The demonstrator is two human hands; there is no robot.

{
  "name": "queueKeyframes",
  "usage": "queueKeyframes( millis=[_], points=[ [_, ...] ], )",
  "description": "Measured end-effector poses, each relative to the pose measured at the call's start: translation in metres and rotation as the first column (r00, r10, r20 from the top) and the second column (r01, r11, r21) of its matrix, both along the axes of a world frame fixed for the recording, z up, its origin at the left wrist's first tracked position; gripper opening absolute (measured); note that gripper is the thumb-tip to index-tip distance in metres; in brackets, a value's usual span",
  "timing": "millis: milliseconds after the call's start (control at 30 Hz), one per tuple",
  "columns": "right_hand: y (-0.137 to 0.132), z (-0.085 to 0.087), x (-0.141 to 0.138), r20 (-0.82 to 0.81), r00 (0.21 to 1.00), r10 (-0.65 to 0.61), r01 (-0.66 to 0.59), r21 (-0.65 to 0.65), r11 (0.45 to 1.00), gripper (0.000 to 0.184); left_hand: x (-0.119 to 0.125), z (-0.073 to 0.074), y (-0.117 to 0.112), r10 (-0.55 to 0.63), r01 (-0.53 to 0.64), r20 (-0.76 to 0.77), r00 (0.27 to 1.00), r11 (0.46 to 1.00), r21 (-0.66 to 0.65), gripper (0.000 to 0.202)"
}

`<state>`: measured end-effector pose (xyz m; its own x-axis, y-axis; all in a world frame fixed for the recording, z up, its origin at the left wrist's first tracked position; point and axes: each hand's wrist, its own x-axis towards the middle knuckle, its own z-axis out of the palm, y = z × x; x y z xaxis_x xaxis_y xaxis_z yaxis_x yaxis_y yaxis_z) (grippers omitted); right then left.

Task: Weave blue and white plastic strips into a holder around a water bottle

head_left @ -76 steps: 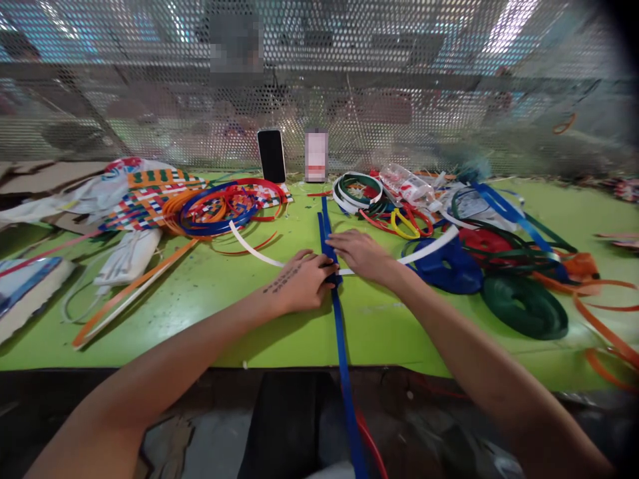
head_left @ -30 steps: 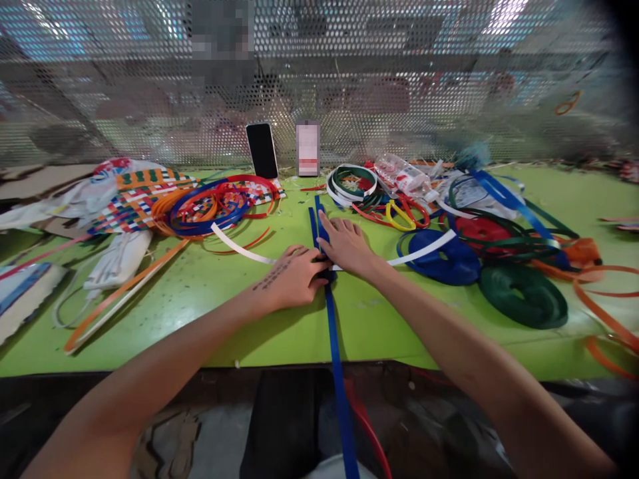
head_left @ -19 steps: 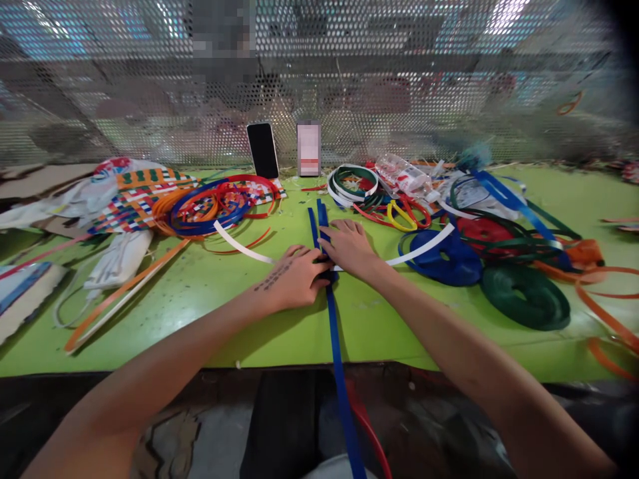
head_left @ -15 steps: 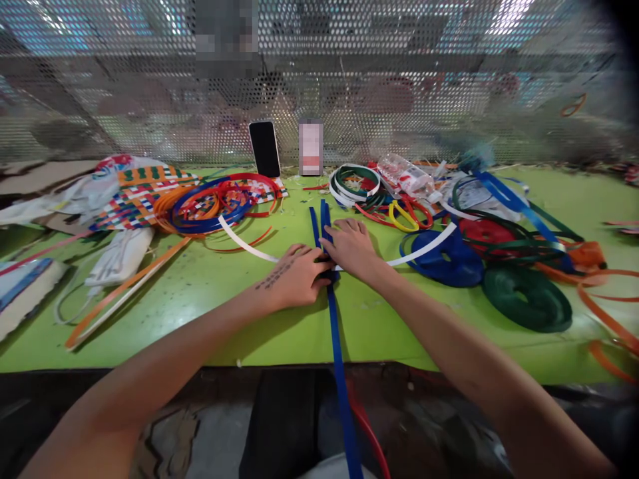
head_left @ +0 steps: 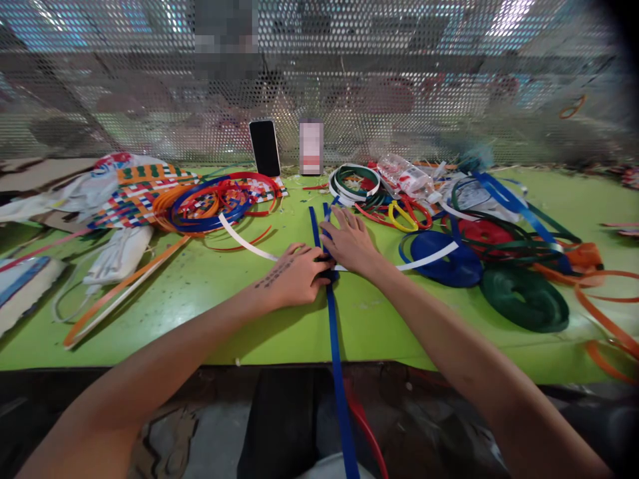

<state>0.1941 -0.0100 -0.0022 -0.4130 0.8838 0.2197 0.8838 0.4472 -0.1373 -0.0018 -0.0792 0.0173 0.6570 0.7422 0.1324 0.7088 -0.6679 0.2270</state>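
Head view. Our left hand (head_left: 295, 274) lies knuckles-up on the green table (head_left: 210, 306). Its fingers are curled, and their tips sit on the pair of blue straps (head_left: 333, 332) where a white strip (head_left: 247, 245) crosses them. The thumb is hidden, so we cannot tell whether it pinches or only presses.

Our right hand (head_left: 352, 243) is just beyond it, almost touching. It is palm down and flat, with the fingers spread forward along the same straps, holding them to the table.

The blue straps run side by side from the far middle of the table, under both hands, and hang over the near edge. The white strip passes beneath the hands, arcing left and right.

To the right are a blue coil (head_left: 442, 266), near the right forearm, and a green coil (head_left: 524, 303). To the left lies a tangle of orange, blue and red hoops (head_left: 212, 199) on a woven mat (head_left: 134, 193). A phone (head_left: 264, 148) leans upright against the mesh screen at the back.
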Motion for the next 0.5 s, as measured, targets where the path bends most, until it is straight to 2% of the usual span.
queueKeyframes(
  millis=[133,300,500],
  points=[
    [0.0011,0.0016,-0.0017,-0.071,0.997,-0.033,0.036,0.031,0.999,0.045,0.0005,0.0016,-0.0002,0.002,-0.002,-0.014,1.0,1.0,-0.004,0.038],
    [0.0004,0.0029,-0.0042,-0.141,0.989,-0.043,0.041,-0.015,0.999,0.03,0.0019,0.0035,-0.0014,0.006,-0.006,-0.016,1.0,1.0,-0.018,0.039],
    [0.0045,-0.001,-0.0065,-0.146,0.987,-0.065,0.059,-0.043,0.997,0.035,0.0021,0.0006,-0.0013,-0.006,0.006,-0.009,1.0,1.0,-0.006,0.038]
  ],
)
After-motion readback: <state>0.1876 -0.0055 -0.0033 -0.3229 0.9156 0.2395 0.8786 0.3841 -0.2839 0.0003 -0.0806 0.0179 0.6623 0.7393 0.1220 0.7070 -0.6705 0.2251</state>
